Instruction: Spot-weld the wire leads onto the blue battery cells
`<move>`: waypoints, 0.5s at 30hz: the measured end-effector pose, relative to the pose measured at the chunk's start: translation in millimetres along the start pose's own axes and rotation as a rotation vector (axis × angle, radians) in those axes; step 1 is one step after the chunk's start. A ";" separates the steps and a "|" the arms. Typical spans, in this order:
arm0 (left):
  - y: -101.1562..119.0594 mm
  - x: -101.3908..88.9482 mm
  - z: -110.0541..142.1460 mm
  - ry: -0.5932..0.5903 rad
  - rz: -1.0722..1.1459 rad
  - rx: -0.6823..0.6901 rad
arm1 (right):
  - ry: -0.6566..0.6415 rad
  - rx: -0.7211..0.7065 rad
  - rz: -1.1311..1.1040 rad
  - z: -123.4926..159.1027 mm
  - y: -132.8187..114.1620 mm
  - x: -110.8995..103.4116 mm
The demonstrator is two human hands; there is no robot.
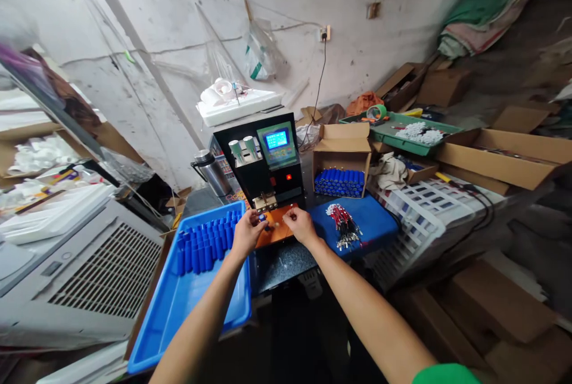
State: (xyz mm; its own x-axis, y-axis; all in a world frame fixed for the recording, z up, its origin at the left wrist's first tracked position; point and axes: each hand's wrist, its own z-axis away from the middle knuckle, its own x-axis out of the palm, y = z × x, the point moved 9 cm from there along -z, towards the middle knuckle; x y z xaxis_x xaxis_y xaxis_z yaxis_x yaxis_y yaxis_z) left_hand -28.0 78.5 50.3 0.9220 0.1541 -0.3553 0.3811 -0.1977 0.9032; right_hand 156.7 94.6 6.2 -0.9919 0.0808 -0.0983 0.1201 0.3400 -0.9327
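My left hand (249, 232) is closed on a blue cylindrical battery cell (263, 217), just below the metal arms (265, 201) of a black bench machine (286, 184) with a lit screen. Close by on the right, the fingers of my right hand (301, 224) are pinched together; a thin wire seems to be in them, too small to make out well. Both hands are over an orange plate (277, 232) at the machine's foot. Red and black wire leads (343, 222) with white connectors lie bunched on a blue mat (378, 223) beside my right hand.
At left, a blue tray (152, 318) holds rows of blue cells (203, 247). A cardboard box (342, 133) of more cells stands behind the mat. A steel flask (213, 174) is left of the machine. Further right are a green tray (402, 136) and a white crate (415, 211).
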 end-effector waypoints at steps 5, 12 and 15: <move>-0.5 19.2 -11.0 -0.057 -0.035 0.032 | 0.015 0.014 0.019 -2.1 0.8 -0.7; -6.6 28.4 -4.8 -0.101 -0.046 0.033 | 0.013 0.018 0.016 -3.4 -2.7 -1.5; -1.9 35.6 -0.3 -0.109 -0.035 0.073 | 0.021 0.023 0.013 -2.5 -4.1 -2.8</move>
State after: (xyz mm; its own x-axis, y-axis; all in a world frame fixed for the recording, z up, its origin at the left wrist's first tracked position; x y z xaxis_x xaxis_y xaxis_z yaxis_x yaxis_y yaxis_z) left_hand 4.0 84.7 35.9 0.9087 0.0571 -0.4135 0.4131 -0.2649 0.8713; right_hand 159.1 95.4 11.2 -0.9891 0.1046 -0.1038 0.1321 0.3169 -0.9392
